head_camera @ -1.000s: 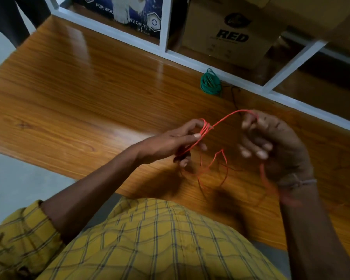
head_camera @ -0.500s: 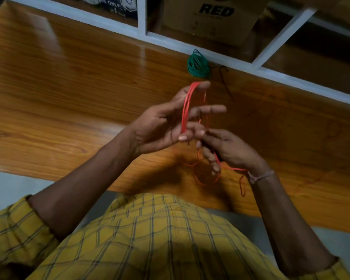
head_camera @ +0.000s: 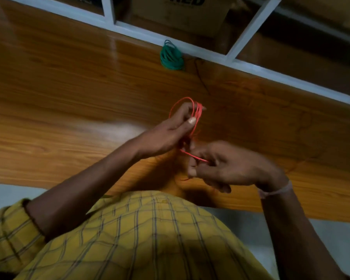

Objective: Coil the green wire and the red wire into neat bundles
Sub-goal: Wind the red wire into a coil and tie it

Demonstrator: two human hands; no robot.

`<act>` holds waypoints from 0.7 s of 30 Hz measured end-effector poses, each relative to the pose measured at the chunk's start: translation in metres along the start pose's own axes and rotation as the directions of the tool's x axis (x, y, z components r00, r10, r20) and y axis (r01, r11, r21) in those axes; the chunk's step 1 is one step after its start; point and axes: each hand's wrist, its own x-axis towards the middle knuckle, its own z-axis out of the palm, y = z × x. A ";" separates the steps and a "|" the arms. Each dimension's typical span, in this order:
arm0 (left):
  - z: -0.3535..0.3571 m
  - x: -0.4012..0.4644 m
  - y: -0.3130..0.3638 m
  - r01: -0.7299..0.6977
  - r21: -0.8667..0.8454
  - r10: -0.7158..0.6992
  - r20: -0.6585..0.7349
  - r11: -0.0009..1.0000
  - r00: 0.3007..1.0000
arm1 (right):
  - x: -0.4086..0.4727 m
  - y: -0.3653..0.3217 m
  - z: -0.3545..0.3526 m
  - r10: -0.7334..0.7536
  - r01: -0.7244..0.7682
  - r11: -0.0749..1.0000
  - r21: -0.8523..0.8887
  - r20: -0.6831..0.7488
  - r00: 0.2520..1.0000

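Observation:
The red wire (head_camera: 197,116) is looped several times round the fingers of my left hand (head_camera: 170,134), which holds the loops above the wooden table (head_camera: 69,93). My right hand (head_camera: 226,168) sits just below and to the right, pinching a short stretch of the same red wire that runs from the loops. The green wire (head_camera: 171,56) lies as a coiled bundle on the table at the far edge, against the white frame, well beyond both hands.
A white shelf frame (head_camera: 240,35) runs along the back of the table with a cardboard box (head_camera: 182,13) behind it. A thin black wire (head_camera: 200,77) trails on the table beside the green bundle. The table's near edge is close to my yellow checked shirt.
The loose red wire has been drawn in; more turns sit round my left fingers. My right hand moved from beside the left fingers to lower right, pulling the strand.

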 end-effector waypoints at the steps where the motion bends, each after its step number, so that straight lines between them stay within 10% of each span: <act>1: 0.006 0.001 0.002 0.000 0.074 -0.003 0.042 0.997 0.999 | -0.013 0.008 -0.012 -0.061 0.063 0.996 0.065 -0.026 0.998; 9: 0.038 0.013 0.019 0.158 -0.293 -0.055 0.333 0.943 0.941 | -0.041 0.086 -0.080 -0.164 0.416 0.765 0.492 -0.475 0.864; 15: 0.042 0.023 0.020 0.173 -0.588 0.082 0.382 0.790 0.921 | 0.002 0.115 -0.071 -0.065 0.295 0.930 0.218 -0.692 0.718; 21: 0.025 0.032 0.036 0.142 -0.728 0.143 0.314 0.671 0.938 | 0.006 0.118 -0.034 -0.048 0.233 0.954 0.189 -0.672 0.739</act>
